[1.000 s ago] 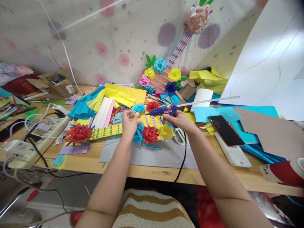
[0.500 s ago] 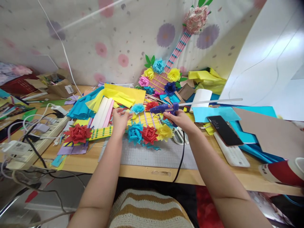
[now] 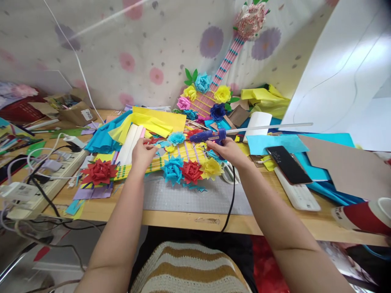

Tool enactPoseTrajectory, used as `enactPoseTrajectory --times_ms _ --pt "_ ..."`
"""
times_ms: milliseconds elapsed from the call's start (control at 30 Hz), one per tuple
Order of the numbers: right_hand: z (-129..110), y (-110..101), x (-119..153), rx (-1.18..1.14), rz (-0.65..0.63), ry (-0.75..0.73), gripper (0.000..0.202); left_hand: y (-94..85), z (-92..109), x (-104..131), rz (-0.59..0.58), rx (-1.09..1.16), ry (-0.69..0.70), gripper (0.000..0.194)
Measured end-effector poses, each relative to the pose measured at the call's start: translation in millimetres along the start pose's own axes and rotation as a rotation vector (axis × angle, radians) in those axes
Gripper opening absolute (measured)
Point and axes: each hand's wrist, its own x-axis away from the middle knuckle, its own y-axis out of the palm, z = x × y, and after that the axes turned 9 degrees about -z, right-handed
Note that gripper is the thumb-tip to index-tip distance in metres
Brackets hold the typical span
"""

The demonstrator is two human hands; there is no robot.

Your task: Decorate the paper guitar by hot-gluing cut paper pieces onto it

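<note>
My right hand is wrapped around a blue hot glue gun, whose nozzle points left and from whose back a long glue stick sticks out. Below it lies a yellow paper guitar with strings and paper flowers, among them a blue flower, a red flower and a yellow flower. Over the guitar's neck hovers my left hand, thumb and fingers pinched together. What they hold, if anything, is too small to make out. A red flower sits at the neck's left end.
A grey cutting mat lies under the guitar. A pink flowered guitar leans on the back wall. To the right are a phone, a white power bank and a paper cup. A power strip with cables lies left.
My left hand has moved left along the guitar's neck, away from the flowers. My right hand and the glue gun have shifted slightly left. The whole view has tilted a little.
</note>
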Motion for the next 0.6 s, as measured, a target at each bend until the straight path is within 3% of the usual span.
enactPoseTrajectory --times_ms 100,233,600 --pt "-6.3 7.9 -0.3 0.109 -0.038 0.0 0.051 20.4 5.2 9.9 -0.119 0.193 -0.049 0.042" --pt "-15.7 15.4 -0.9 0.201 -0.069 0.007 0.047 35.9 10.8 18.1 -0.127 0.253 -0.055 0.046" --pt "-18.6 22.2 -6.3 0.32 -0.102 -0.015 0.044 42.5 14.8 25.9 -0.112 0.32 -0.066 0.046"
